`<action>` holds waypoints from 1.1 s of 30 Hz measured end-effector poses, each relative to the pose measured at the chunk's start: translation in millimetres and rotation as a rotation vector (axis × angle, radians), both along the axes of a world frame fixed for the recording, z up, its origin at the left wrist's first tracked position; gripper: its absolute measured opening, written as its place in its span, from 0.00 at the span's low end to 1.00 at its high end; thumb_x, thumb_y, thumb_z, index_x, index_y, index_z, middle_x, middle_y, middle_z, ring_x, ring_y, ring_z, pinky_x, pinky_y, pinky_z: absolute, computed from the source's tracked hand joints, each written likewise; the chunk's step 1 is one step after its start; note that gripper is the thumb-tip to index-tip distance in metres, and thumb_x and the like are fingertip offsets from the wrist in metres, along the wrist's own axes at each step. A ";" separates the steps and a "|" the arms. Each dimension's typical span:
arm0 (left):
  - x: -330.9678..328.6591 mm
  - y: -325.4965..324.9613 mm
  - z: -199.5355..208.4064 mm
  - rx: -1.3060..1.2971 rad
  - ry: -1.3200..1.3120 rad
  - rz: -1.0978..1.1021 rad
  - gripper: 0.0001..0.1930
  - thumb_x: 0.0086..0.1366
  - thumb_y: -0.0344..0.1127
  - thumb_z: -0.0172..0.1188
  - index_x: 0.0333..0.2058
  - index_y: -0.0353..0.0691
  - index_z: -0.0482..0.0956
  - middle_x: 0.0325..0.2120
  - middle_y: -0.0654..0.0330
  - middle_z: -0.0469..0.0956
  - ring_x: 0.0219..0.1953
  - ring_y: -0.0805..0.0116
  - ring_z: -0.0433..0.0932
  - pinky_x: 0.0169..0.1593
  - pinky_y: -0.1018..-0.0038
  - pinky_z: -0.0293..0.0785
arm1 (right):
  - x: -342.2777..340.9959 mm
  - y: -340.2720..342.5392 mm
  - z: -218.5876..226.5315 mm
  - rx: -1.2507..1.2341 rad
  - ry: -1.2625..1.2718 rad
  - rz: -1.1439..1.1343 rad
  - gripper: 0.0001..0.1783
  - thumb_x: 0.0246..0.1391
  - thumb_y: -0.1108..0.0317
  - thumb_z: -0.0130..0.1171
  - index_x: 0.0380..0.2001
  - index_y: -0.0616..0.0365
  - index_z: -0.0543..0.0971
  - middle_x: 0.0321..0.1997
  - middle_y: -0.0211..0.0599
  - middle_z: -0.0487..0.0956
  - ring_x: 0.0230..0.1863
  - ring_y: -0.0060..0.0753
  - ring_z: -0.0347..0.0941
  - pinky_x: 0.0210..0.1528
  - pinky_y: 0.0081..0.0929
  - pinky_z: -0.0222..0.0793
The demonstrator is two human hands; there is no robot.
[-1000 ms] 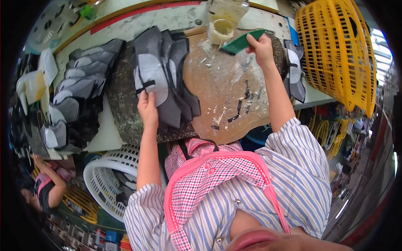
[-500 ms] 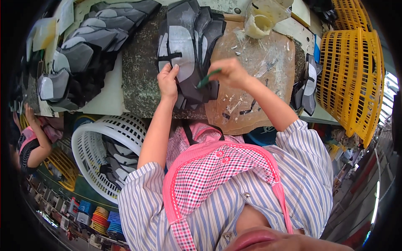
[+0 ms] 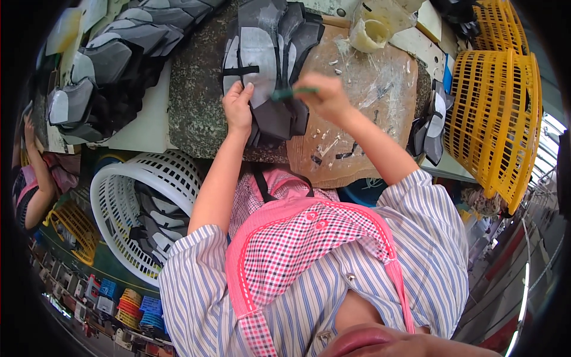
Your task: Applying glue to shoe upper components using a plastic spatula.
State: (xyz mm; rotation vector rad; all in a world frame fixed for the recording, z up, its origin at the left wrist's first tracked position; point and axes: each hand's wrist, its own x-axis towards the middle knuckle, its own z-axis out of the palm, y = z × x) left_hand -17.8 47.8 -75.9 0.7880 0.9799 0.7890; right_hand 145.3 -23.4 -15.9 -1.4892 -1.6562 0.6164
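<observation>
A stack of dark grey shaped pieces with light grey patches [image 3: 257, 44] lies before me on the mottled board. My left hand [image 3: 238, 111] grips the near left edge of the top piece, thumb above, just below a short black strip [image 3: 241, 71]. Closed around a green-handled brush [image 3: 291, 93], my right hand [image 3: 327, 100] is over the right side of the stack. The brush points left across the top piece; motion blurs its tip, so contact is hard to judge.
Right of the stack is a glue-streaked brown board [image 3: 369, 113], with a crusted pale pot [image 3: 372, 33] behind it. More grey pieces overlap at left [image 3: 107, 62]. A white basket [image 3: 113, 232] holds similar pieces; yellow baskets [image 3: 488, 113] stand at right. Another person's arm [image 3: 37, 172] shows far left.
My right hand has moved the brush up and left over the top piece, turning it nearly level. My left hand keeps its grip; the whole view has shifted slightly.
</observation>
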 end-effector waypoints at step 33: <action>-21.5 9.0 -7.1 -0.078 0.144 -0.321 0.12 0.56 0.27 0.44 0.41 0.33 0.64 0.37 0.58 0.69 0.38 0.72 0.69 0.41 0.77 0.65 | 12.9 -2.4 23.1 -0.366 0.226 -0.342 0.10 0.36 0.68 0.58 0.20 0.57 0.68 0.20 0.35 0.72 0.21 0.25 0.69 0.24 0.20 0.63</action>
